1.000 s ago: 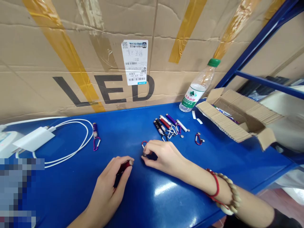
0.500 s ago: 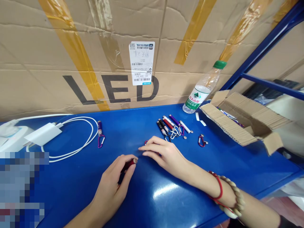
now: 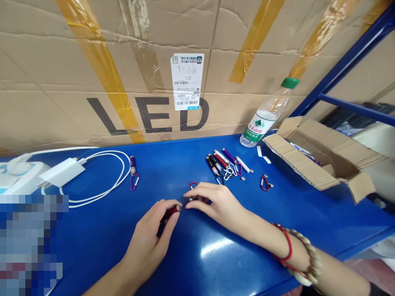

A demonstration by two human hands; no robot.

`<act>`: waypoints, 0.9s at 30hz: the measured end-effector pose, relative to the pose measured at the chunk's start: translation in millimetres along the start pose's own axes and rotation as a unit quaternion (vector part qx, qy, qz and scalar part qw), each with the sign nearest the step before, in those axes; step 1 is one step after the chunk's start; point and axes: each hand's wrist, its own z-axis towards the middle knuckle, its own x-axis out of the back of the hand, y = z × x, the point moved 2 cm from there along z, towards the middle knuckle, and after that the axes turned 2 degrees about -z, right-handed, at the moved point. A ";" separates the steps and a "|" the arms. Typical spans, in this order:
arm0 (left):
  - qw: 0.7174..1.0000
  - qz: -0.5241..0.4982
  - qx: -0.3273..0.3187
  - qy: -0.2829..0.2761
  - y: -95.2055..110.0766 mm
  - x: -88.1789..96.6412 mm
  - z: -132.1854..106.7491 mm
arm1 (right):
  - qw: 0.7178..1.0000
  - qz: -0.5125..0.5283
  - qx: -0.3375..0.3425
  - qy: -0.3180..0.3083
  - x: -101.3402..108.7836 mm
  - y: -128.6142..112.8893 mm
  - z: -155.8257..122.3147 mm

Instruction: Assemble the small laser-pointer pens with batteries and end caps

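Note:
My left hand [image 3: 152,230] is closed around the dark red barrel of a small penlight [image 3: 173,210], whose metal end points right, toward my other hand. My right hand [image 3: 214,199] pinches a small dark and silver end cap [image 3: 190,199] between thumb and fingertips, a short gap from the barrel. A red carabiner clip [image 3: 193,185] shows just beyond those fingers; whether it hangs from the cap I cannot tell. Behind the right hand lies a group of penlights in black, red, silver and purple [image 3: 228,155], with clips attached. A lone purple penlight [image 3: 133,164] lies at the left.
Small button cells [image 3: 243,178] and a red clip with a metal end [image 3: 264,183] lie on the blue table [image 3: 247,246]. An open cardboard box [image 3: 296,158] and a water bottle [image 3: 262,119] stand back right. A white charger with cable [image 3: 61,172] lies left.
My right hand has closed its fingertips on the small end cap, and the red clip beyond them shows more. The left hand keeps the red barrel. The whole view has shifted slightly.

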 end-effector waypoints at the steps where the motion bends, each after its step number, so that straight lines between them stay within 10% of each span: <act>1: 1.000 -0.001 -0.001 -0.001 0.3 0.0 0.0 | 1.000 0.002 0.001 0.001 -0.2 -0.2 -0.2; 15: 1.000 -0.014 -0.019 -0.012 2.0 0.5 0.8 | 0.985 0.100 -0.051 0.128 5.7 -4.5 -1.4; 27: 0.998 0.024 -0.062 0.000 3.1 0.1 1.3 | 0.995 0.070 0.066 0.040 2.3 -12.9 -0.6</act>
